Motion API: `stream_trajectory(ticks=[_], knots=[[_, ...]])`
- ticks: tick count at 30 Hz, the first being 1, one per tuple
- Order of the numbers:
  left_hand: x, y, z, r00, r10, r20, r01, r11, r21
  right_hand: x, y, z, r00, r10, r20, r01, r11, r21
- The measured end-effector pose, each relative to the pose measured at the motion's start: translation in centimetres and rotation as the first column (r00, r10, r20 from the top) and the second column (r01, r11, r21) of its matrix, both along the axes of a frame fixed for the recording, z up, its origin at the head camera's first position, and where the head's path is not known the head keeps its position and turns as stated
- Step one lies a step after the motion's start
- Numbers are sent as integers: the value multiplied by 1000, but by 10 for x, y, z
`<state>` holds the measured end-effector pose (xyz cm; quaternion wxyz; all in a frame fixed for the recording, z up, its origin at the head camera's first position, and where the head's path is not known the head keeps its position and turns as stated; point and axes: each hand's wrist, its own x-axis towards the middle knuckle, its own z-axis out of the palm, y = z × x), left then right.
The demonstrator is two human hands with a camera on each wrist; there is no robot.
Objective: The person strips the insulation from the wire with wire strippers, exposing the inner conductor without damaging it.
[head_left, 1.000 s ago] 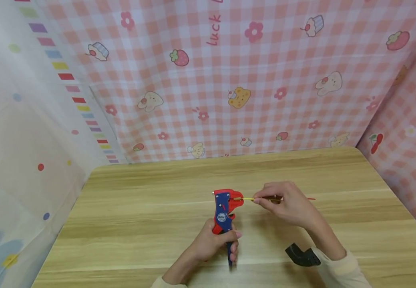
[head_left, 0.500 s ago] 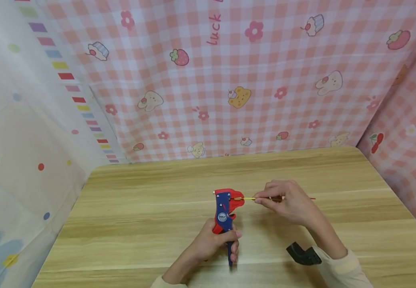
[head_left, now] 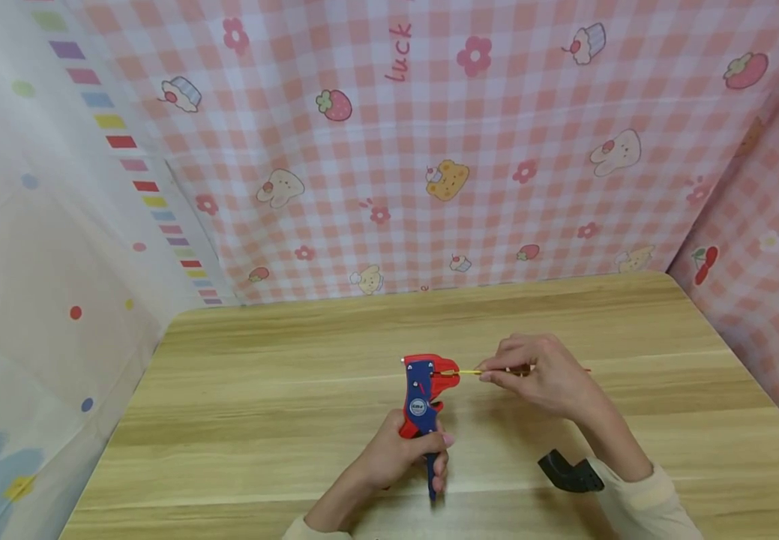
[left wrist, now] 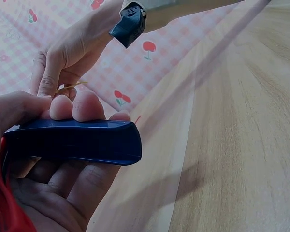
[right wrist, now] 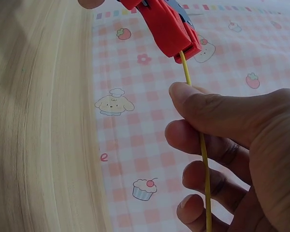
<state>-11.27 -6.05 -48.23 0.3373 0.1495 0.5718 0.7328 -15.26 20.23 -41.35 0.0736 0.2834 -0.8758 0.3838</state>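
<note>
My left hand (head_left: pixel 399 454) grips the handles of a blue and red wire stripper (head_left: pixel 420 405), which stands upright over the wooden table with its red jaws to the right. The left wrist view shows fingers curled round the blue handle (left wrist: pixel 77 142). My right hand (head_left: pixel 544 379) pinches a thin yellow wire (head_left: pixel 468 372) between thumb and forefinger. In the right wrist view the wire's far end (right wrist: pixel 185 67) enters the stripper's red mouth (right wrist: pixel 176 36), while its rest runs down across the other fingers. The tip inside the mouth is hidden.
A thin red wire end (head_left: pixel 588 370) shows past my right hand, partly hidden by it. A black bracket (head_left: pixel 570 472) is attached at my right wrist. Behind the wooden table (head_left: pixel 281 375) hangs a pink checked cloth (head_left: pixel 376 150), with more cloth at both sides.
Wire stripper and right hand have shifted very slightly to the right together. Both grips look the same, and the yellow wire stays at the stripper's mouth.
</note>
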Motion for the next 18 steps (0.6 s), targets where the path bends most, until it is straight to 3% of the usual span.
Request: stream_trajectory(ticks=[18], knots=[[3, 6, 1, 998, 42, 42, -41, 999, -22, -2, 1, -3, 1000, -17, 1, 17, 998, 54]])
